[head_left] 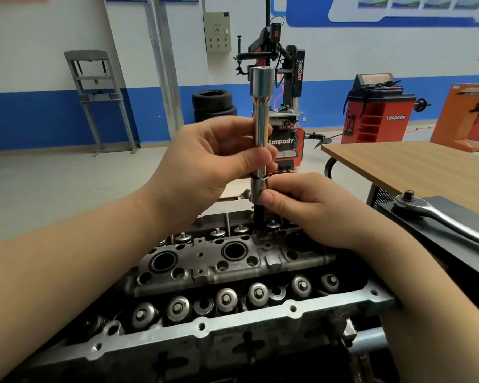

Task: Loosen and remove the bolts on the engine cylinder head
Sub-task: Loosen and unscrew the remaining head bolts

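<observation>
Grey metal fills the foreground: the engine cylinder head [219, 261] lies below both forearms, valve springs [177, 308] in a row along its near side. Above it, the left hand [205, 161] curls its fingers and thumb round an upright chrome extension socket [261, 106]. Just beneath, the right hand [307, 205] pinches the lower socket [256, 189], from which a dark bolt [259, 217] runs down toward the head. Farther right, a ratchet wrench [440, 217] lies on a black box [454, 244] beside a wooden table [426, 167].

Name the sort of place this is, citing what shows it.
Probably a car-repair training workshop: a tyre changer, a red wheel balancer, stacked tyres, and an engine cylinder head under the person's hands.
</observation>
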Demonstrator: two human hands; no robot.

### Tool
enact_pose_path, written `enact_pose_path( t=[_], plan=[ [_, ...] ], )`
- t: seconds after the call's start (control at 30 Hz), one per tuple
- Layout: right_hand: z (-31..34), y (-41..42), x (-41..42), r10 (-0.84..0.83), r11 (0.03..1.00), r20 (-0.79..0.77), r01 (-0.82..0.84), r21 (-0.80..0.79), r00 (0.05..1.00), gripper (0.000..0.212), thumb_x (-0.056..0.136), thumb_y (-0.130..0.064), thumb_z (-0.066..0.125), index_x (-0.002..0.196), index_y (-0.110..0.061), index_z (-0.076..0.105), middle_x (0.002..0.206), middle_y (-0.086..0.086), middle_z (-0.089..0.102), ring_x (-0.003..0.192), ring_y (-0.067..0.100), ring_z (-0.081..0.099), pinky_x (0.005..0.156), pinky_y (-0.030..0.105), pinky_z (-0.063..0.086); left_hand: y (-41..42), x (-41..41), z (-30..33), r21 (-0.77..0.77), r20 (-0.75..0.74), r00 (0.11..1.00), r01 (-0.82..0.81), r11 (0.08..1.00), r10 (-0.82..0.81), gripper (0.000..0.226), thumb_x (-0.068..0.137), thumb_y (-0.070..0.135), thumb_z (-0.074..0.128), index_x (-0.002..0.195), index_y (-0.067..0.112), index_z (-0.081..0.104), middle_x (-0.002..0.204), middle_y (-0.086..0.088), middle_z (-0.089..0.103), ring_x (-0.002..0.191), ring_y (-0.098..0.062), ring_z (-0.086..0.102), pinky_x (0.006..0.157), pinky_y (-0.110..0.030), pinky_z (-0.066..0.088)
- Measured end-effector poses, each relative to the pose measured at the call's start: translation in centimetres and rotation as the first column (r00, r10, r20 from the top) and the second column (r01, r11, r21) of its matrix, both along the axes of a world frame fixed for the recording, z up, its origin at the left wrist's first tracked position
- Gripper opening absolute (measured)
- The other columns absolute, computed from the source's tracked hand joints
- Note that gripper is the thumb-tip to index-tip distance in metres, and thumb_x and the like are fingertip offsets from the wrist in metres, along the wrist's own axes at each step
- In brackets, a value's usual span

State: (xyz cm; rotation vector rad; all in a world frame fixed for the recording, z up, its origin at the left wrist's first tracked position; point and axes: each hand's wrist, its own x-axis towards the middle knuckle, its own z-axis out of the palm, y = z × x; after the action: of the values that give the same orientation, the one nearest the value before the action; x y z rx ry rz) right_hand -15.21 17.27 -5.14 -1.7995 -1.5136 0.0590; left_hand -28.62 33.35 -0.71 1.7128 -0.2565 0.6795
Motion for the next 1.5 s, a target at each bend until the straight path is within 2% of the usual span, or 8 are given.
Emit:
enact_pose_path(
  t=[0.13,0.33,0.57,0.73,0.97,1.17,1.33,1.5],
  plan=[
    [0.2,-0.1,-0.1,0.017,1.000,-0.004,-0.017,-0.023,1.000,0.029,0.104,-0.047,0.056,0.088,-0.025,0.065,0.070,-0.012,0.052,0.068,0.003,0.050,0.064,0.023,0.039,-0.2,0.2,-0.1,0.036,0.048,0.994,-0.102,0.994,0.100,0.038,0.073,0.018,0.083,0.109,0.008,0.072,0.094,-0.007,0.080,0.089,-0.022,0.078,0.084,-0.031,0.063],
    [0.2,-0.1,0.0,-0.042,0.999,0.022,0.042,-0.031,0.999,0.026,0.106,-0.041,0.058,0.104,-0.020,0.071,0.085,-0.001,0.068,0.080,0.014,0.063,0.077,0.035,0.051,-0.2,0.1,-0.5,-0.004,-0.007,0.996,0.086,0.996,-0.086,0.038,0.092,0.013,0.064,0.130,0.008,0.066,0.109,-0.009,0.080,0.101,-0.031,0.079,0.089,-0.035,0.062],
    [0.4,-0.3,-0.3,0.011,0.999,-0.002,-0.011,-0.042,1.000,0.037,0.107,-0.048,0.055,0.094,-0.014,0.067,0.076,0.005,0.057,0.072,0.022,0.054,0.068,0.042,0.045,-0.2,0.6,-0.7,-0.025,0.073,0.995,-0.067,0.997,0.068,0.036,0.079,0.010,0.082,0.111,0.002,0.069,0.096,-0.016,0.080,0.087,-0.025,0.079,0.080,-0.032,0.063],
    [0.3,-0.2,-0.2,-0.050,0.998,0.005,0.050,-0.046,0.999,0.028,0.107,-0.043,0.055,0.111,-0.021,0.072,0.094,0.001,0.072,0.092,0.016,0.068,0.088,0.045,0.054,-0.1,0.6,-1.2,-0.052,0.007,0.993,0.121,0.991,-0.121,0.031,0.100,0.009,0.062,0.131,0.011,0.066,0.111,-0.012,0.079,0.104,-0.033,0.077,0.092,-0.038,0.061],
    [0.5,-0.3,-0.4,0.007,0.999,-0.011,-0.007,-0.047,1.000,0.042,0.108,-0.047,0.054,0.100,-0.009,0.068,0.082,0.015,0.059,0.080,0.032,0.058,0.073,0.047,0.048,-0.4,0.6,-0.8,-0.047,0.059,0.996,-0.066,0.997,0.069,0.037,0.076,0.013,0.084,0.110,0.011,0.071,0.092,-0.012,0.080,0.084,-0.027,0.079,0.075,-0.036,0.064],
    [0.5,-0.2,-0.2,-0.038,0.998,-0.002,0.038,-0.044,0.999,0.032,0.107,-0.044,0.052,0.109,-0.019,0.072,0.087,0.000,0.068,0.084,0.014,0.063,0.079,0.035,0.051,0.0,0.8,-1.1,-0.052,0.007,0.997,0.083,0.995,-0.083,0.032,0.099,0.011,0.063,0.131,0.013,0.067,0.112,-0.013,0.079,0.107,-0.034,0.075,0.092,-0.041,0.061],
    [0.4,-0.2,-0.2,0.010,0.999,-0.031,-0.012,-0.053,0.999,0.039,0.108,-0.047,0.053,0.092,-0.015,0.067,0.069,-0.007,0.046,0.065,0.008,0.045,0.063,0.032,0.038,-0.2,0.5,-0.6,-0.027,0.048,0.998,-0.030,0.999,0.031,0.039,0.082,0.012,0.079,0.119,0.008,0.070,0.095,-0.013,0.080,0.087,-0.029,0.079,0.079,-0.036,0.064],
    [0.3,-0.1,0.1,0.003,0.999,-0.009,-0.003,-0.042,1.000,0.032,0.107,-0.045,0.052,0.098,-0.019,0.067,0.083,0.001,0.064,0.079,0.018,0.061,0.074,0.037,0.050,-0.3,0.9,-0.4,0.035,0.055,0.994,-0.101,0.994,0.099,0.036,0.082,0.019,0.083,0.114,0.010,0.069,0.093,-0.005,0.072,0.089,-0.019,0.072,0.083,-0.034,0.062]
  ],
)
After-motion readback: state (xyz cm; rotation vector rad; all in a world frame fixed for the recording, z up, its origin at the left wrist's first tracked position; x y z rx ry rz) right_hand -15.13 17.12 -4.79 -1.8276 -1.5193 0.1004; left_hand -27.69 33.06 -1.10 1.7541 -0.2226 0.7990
